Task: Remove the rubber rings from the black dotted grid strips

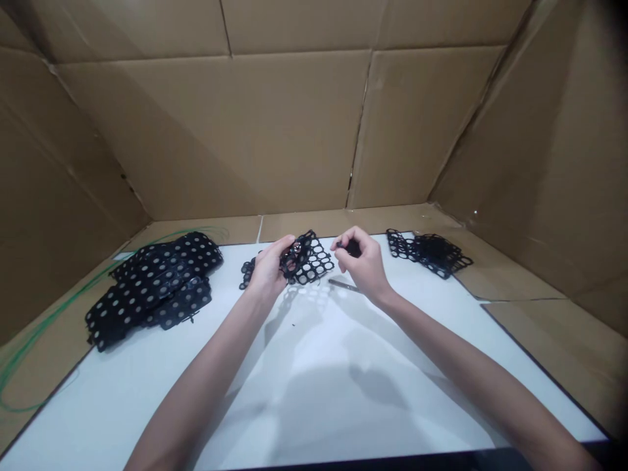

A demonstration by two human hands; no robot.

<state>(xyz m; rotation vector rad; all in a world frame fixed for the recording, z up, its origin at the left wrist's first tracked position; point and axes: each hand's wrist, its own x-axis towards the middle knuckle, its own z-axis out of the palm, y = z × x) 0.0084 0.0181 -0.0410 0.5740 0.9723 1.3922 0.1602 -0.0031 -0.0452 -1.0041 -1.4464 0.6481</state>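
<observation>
My left hand (271,265) is closed around a black mesh piece (316,261) with rows of round holes, holding it just above the white tabletop. Part of the mesh shows on both sides of the fingers. To its right, my right hand (363,261) is curled, thumb and fingertips pinched together. A small dark bit (350,247) shows inside its fingers, its kind unclear. Beneath this hand lies a thin metal tool (343,284), partly hidden, its type not visible.
Polka-dotted black material (157,281) is heaped at the left, near looping green strands (44,320). A pile of black open mesh (432,254) lies at the back right. Cardboard walls (294,131) enclose the white table (314,392). A tiny dark speck (293,325) lies in front.
</observation>
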